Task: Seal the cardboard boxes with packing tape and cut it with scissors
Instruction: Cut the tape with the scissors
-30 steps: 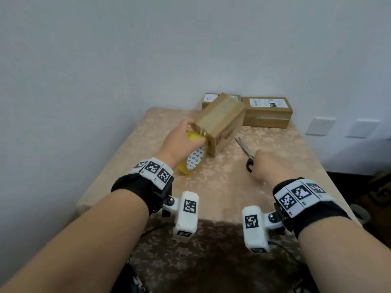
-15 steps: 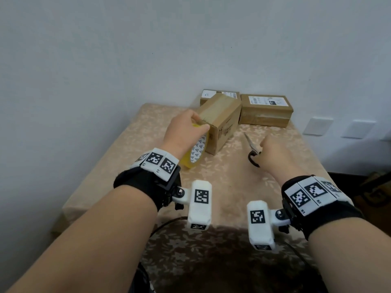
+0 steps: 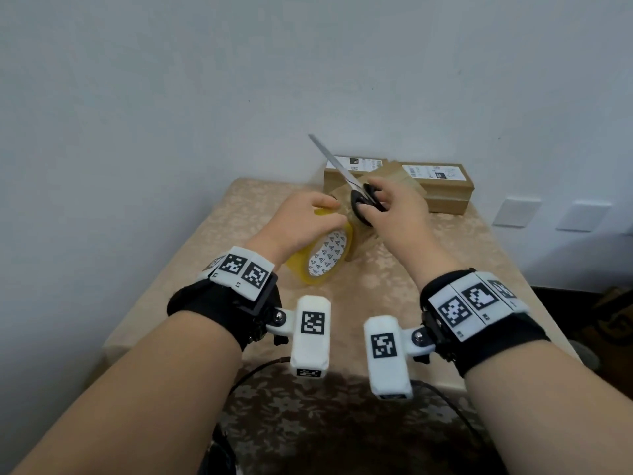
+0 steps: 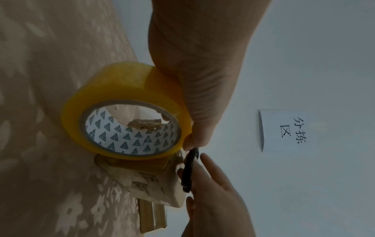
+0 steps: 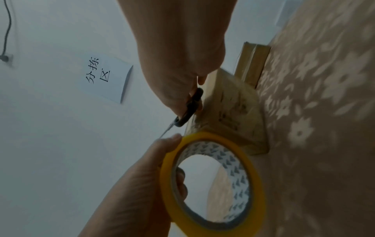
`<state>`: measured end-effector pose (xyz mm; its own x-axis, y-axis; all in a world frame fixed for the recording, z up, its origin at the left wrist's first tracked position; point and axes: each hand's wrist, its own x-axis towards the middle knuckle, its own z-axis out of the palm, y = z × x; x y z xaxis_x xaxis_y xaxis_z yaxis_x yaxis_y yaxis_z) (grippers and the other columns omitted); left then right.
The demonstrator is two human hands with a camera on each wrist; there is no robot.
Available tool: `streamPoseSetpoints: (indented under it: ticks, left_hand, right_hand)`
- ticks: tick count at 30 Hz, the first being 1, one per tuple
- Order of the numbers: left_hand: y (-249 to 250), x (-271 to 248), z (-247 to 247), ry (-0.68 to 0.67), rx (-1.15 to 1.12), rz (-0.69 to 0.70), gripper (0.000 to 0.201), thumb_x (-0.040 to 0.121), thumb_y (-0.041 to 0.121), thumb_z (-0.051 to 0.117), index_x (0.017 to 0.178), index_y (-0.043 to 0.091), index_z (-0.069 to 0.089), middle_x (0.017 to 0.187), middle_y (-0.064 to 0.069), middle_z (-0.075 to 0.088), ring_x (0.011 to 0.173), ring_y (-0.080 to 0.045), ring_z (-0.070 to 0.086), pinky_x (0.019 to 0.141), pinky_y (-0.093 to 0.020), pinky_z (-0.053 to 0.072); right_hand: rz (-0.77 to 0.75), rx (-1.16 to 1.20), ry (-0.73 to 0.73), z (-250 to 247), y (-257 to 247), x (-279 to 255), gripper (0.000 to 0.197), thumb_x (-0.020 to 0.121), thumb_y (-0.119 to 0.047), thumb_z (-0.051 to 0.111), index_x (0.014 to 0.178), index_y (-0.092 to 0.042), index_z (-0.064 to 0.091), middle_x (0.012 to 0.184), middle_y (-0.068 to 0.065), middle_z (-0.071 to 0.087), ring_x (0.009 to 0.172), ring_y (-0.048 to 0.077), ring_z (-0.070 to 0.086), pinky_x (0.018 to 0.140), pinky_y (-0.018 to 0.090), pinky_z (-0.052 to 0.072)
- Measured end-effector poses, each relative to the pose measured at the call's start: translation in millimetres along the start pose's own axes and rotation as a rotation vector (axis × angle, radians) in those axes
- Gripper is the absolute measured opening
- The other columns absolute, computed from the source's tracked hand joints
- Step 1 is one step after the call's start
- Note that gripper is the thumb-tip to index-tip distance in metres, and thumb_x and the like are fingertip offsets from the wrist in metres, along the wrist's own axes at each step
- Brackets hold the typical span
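- The table [image 3: 472,248], draped in a floral beige cloth, carried the whole scene; every place below is given from the near cardboard box [image 5: 233,115] at its middle.
- Two more boxes [image 3: 442,181], both labelled, stood behind the near cardboard box against the wall, just beside each other.
- The tape roll [image 3: 320,257], yellow with a triangle-printed core, stood on edge against the front of the near cardboard box, the left hand [image 3: 305,224] curled over its top and gripping it.
- The right hand [image 3: 397,210] was above the near cardboard box with its fingers through the black handles of the scissors [image 3: 346,173]; a second earlier that hand and the scissors were low on the cloth to the box's right, so the tool had come up to the work (the cut, by this reading, was next).
- The blades were together, or nearly so, pointing up and away toward the wall, not yet at the tape.
- Only the wrist views showed a paper sign [image 4: 288,130] with handwritten characters on the wall behind the near cardboard box; the head view missed it.
- Only the left wrist view showed a torn paper scrap inside the roll's core; no view clearly showed a stretched strip of tape.
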<state>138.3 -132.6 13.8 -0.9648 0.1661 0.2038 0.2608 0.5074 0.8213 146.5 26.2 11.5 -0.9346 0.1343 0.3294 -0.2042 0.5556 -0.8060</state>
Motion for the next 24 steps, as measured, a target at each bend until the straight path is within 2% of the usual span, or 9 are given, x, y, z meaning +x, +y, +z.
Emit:
streamPoseSetpoints:
  ticks: [2, 5, 7, 9, 12, 15, 19, 22, 24]
  left_hand:
    - [-0.8, 0.2, -1.1, -0.003, 0.061, 0.031, 0.041, 0.082, 0.024, 0.070, 0.120, 0.011, 0.062, 0.119, 0.004, 0.060, 0.108, -0.005, 0.051, 0.087, -0.017, 0.034]
    - [-4.4, 1.4, -4.5, -0.023, 0.207, 0.065, 0.049, 0.079, 0.026, 0.072, 0.124, 0.013, 0.057, 0.123, 0.003, 0.058, 0.113, -0.010, 0.052, 0.087, -0.018, 0.035]
    - [-5.5, 1.7, -6.6, -0.022, 0.333, 0.077, 0.052, 0.078, 0.026, 0.072, 0.125, 0.015, 0.054, 0.124, 0.002, 0.057, 0.114, -0.012, 0.051, 0.084, -0.018, 0.034]
    - [-5.6, 0.7, -9.6, 0.017, 0.359, 0.067, 0.049, 0.078, 0.023, 0.070, 0.124, 0.015, 0.055, 0.123, 0.001, 0.058, 0.112, -0.013, 0.052, 0.080, -0.017, 0.033]
    - [-3.8, -3.3, -16.2, 0.040, 0.419, 0.056, 0.041, 0.081, 0.020, 0.066, 0.121, 0.016, 0.058, 0.117, -0.001, 0.060, 0.105, -0.015, 0.053, 0.073, -0.017, 0.031]
    - [-5.1, -3.9, -24.9, 0.017, 0.451, 0.038, 0.040, 0.082, 0.024, 0.066, 0.121, 0.016, 0.060, 0.119, -0.003, 0.061, 0.109, -0.019, 0.053, 0.076, -0.019, 0.033]
    - [-9.5, -2.4, -30.0, 0.000, 0.440, 0.011, 0.039, 0.080, 0.029, 0.067, 0.116, 0.014, 0.062, 0.114, -0.003, 0.062, 0.100, -0.016, 0.054, 0.077, -0.022, 0.036]
    - [-11.7, -5.8, -26.1, -0.061, 0.434, -0.003, 0.034, 0.081, 0.026, 0.065, 0.114, 0.017, 0.063, 0.111, -0.002, 0.064, 0.092, -0.014, 0.054, 0.075, -0.023, 0.038]
    - [-13.5, -8.6, -24.3, -0.091, 0.439, -0.016, 0.037, 0.081, 0.025, 0.065, 0.117, 0.018, 0.062, 0.114, -0.002, 0.063, 0.097, -0.017, 0.056, 0.077, -0.024, 0.041]
  right_hand:
    - [-0.044, -0.086, -0.009, 7.3, -3.1, 7.9, 0.038, 0.087, -0.022, 0.066, 0.124, -0.026, 0.061, 0.118, 0.001, 0.066, 0.113, 0.019, 0.058, 0.102, 0.044, 0.042]
    - [-0.077, -0.255, -0.057, 16.1, -4.8, 17.0, 0.034, 0.089, -0.023, 0.064, 0.122, -0.026, 0.062, 0.121, 0.000, 0.066, 0.117, 0.021, 0.056, 0.101, 0.046, 0.040]
    - [-0.083, -0.288, -0.073, 21.6, -5.0, 21.6, 0.034, 0.088, -0.023, 0.065, 0.122, -0.027, 0.062, 0.122, 0.000, 0.065, 0.118, 0.021, 0.055, 0.100, 0.046, 0.041]
    - [-0.085, -0.239, -0.088, 26.6, -3.1, 25.4, 0.033, 0.087, -0.020, 0.066, 0.120, -0.025, 0.062, 0.120, 0.002, 0.065, 0.117, 0.021, 0.056, 0.099, 0.044, 0.044]
    - [-0.086, -0.206, -0.126, 33.3, -4.4, 31.2, 0.033, 0.086, -0.016, 0.067, 0.119, -0.020, 0.063, 0.118, 0.005, 0.065, 0.113, 0.020, 0.058, 0.093, 0.031, 0.047]
    - [-0.075, -0.235, -0.144, 36.9, -13.3, 38.3, 0.036, 0.086, -0.016, 0.068, 0.122, -0.017, 0.062, 0.117, 0.008, 0.066, 0.110, 0.022, 0.060, 0.091, 0.032, 0.049]
    - [-0.025, -0.203, -0.184, 32.8, -23.2, 40.9, 0.037, 0.088, -0.014, 0.067, 0.124, -0.012, 0.060, 0.117, 0.010, 0.065, 0.107, 0.020, 0.060, 0.081, 0.024, 0.046]
    - [0.025, -0.010, -0.161, 25.6, -18.8, 31.2, 0.036, 0.087, -0.010, 0.068, 0.122, -0.012, 0.061, 0.112, 0.011, 0.068, 0.105, 0.022, 0.062, 0.083, 0.028, 0.050]
    - [0.072, 0.137, -0.142, 17.7, -13.7, 18.0, 0.036, 0.086, -0.007, 0.068, 0.121, -0.012, 0.061, 0.104, 0.011, 0.068, 0.095, 0.020, 0.064, 0.077, 0.027, 0.053]
